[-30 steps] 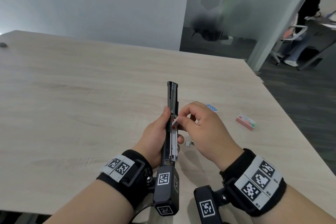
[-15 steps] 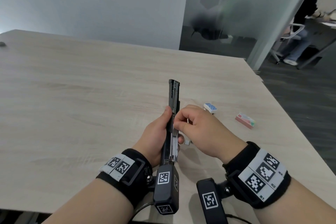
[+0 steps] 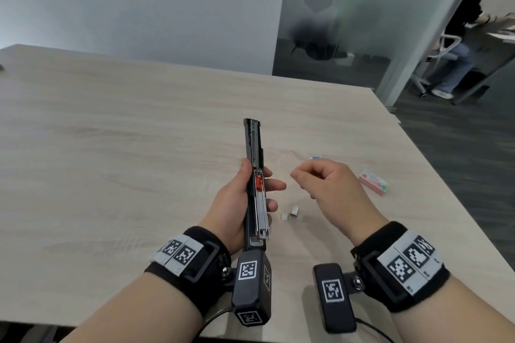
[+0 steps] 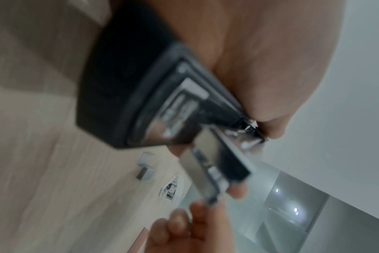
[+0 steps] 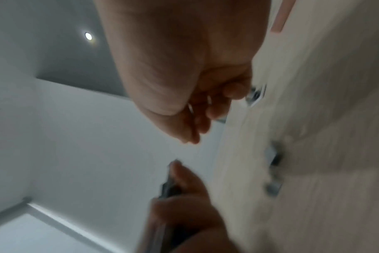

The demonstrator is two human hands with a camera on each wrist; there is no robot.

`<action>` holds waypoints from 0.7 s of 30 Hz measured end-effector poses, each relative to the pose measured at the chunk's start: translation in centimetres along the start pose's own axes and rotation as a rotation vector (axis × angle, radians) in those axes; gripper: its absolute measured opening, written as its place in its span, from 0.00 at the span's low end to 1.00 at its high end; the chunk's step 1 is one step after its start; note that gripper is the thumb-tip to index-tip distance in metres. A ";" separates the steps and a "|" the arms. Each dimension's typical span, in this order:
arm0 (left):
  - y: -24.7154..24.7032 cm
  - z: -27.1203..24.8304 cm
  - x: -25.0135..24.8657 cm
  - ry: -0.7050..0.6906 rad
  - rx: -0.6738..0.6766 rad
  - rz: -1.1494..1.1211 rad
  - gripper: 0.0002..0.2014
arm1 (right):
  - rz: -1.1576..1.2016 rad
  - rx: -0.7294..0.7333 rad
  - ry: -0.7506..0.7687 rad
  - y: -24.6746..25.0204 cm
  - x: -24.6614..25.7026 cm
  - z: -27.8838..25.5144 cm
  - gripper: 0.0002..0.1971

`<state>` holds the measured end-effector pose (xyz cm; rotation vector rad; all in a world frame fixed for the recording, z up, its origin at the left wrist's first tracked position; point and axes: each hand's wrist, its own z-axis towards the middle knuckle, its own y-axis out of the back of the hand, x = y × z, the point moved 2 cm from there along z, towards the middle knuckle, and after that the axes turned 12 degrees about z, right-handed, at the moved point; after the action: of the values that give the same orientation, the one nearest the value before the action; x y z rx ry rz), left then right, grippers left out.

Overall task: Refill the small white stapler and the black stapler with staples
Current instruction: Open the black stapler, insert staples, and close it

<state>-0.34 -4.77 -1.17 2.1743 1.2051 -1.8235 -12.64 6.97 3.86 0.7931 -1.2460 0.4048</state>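
Observation:
My left hand (image 3: 238,192) grips the black stapler (image 3: 253,145), which is swung open flat and points away from me. Its metal channel (image 3: 262,217) faces up, with a red pusher (image 3: 259,184) halfway along and a silver strip nearer my wrist. The left wrist view shows the same open stapler (image 4: 173,106), blurred. My right hand (image 3: 298,175) hovers just right of the stapler, apart from it, fingers curled with thumb against fingertips; I see nothing between them. The small white stapler (image 3: 315,158) lies beyond that hand, mostly hidden, and also shows as the white stapler (image 4: 169,188).
Two short staple pieces (image 3: 289,213) lie on the wooden table (image 3: 111,147) between my hands. A pink staple box (image 3: 373,182) sits right of my right hand, near the table's right edge. Beyond the glass partition a person sits at another desk.
My right hand was pinching a staple strip at the stapler's channel; it has let go and drawn away to the right. The red pusher now shows. The left hand keeps its hold.

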 end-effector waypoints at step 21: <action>-0.2 -0.4 -0.3 0.001 -0.025 0.026 0.25 | -0.032 0.085 0.016 -0.2 1.0 -0.5 0.07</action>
<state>-0.10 -4.60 -0.76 2.1669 1.1872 -1.7877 -11.84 6.99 4.70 0.8793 -1.2063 0.4396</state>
